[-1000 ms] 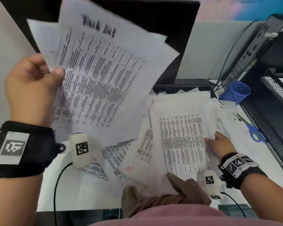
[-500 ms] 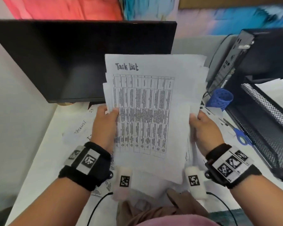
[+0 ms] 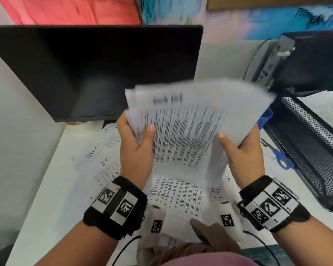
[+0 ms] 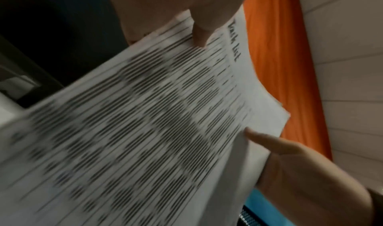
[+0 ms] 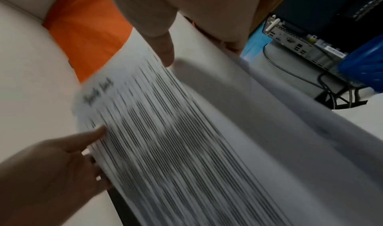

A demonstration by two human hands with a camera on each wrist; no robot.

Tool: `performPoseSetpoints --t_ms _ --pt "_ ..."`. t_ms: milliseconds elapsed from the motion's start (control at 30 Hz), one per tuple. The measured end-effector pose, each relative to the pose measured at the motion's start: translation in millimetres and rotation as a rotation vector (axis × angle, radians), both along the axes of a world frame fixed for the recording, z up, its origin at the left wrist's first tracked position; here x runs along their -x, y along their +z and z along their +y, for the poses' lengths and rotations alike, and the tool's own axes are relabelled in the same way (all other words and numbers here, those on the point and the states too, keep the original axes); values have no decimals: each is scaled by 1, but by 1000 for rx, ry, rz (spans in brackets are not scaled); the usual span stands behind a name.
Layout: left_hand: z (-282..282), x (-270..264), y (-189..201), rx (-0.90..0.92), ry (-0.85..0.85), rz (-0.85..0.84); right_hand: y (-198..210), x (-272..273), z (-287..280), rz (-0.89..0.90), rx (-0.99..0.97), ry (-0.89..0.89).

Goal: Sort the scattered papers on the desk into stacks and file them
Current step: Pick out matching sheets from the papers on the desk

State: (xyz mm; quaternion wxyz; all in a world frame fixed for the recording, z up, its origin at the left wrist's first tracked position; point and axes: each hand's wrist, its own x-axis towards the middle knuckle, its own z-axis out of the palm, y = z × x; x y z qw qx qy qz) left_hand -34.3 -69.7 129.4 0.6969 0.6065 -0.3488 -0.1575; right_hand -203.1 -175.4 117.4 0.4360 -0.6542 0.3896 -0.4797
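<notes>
A stack of printed sheets [image 3: 190, 131] with a handwritten "Task list" heading on top is held up above the desk, blurred by motion and tilted toward the right. My left hand [image 3: 136, 143] grips its left edge, thumb on the front page. My right hand [image 3: 240, 148] grips the right edge the same way. The stack [image 4: 145, 131] fills the left wrist view, with the thumb of my left hand [image 4: 203, 31] pressed on it. In the right wrist view my right hand [image 5: 165, 49] pinches the sheets [image 5: 186, 147]. More printed papers [image 3: 177, 196] lie scattered on the white desk [image 3: 46, 198] below.
A dark monitor [image 3: 96, 70] stands behind the stack. A black mesh tray [image 3: 311, 150] with paper in its upper tier sits at the right, next to a computer case [image 3: 296, 60]. A blue pen cup [image 3: 264, 120] and blue-handled scissors [image 3: 283, 160] lie beside the tray.
A second ago my left hand alone held the stack high at the left while the right lay on desk papers. Both hands now hold the stack, which has tilted and shifted right.
</notes>
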Motion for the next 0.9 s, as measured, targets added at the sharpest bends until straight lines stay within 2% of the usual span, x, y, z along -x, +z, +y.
performPoseSetpoints --t_ms 133,233,300,367,433,533,633,700,767,833,900 --pt "-1 1 -13 -87 -17 2 17 -2 -4 -109 54 6" --pt "-5 2 -19 -103 -28 39 38 -6 -10 -123 245 -8" --pt "-9 2 -19 -104 -45 42 47 -9 -17 -14 387 12" --pt "-13 2 -17 -111 -66 36 49 -13 -26 164 438 14" --pt "-15 2 -15 -120 -80 29 47 -14 -33 255 414 -38" --pt "-16 1 -20 -124 -68 26 45 -13 -37 271 411 -109" --pt "-17 -1 -27 -202 -31 -42 42 -11 -40 293 406 -89" --pt "-18 -2 -29 -242 16 -2 42 -10 -39 254 399 -48" --pt "-18 -4 -29 -220 52 47 40 -9 -35 134 363 -21" --pt "-19 -7 -23 -185 78 62 34 -7 -37 9 242 -11" --pt "-21 -9 -16 -144 93 93 22 -5 -40 12 86 15"
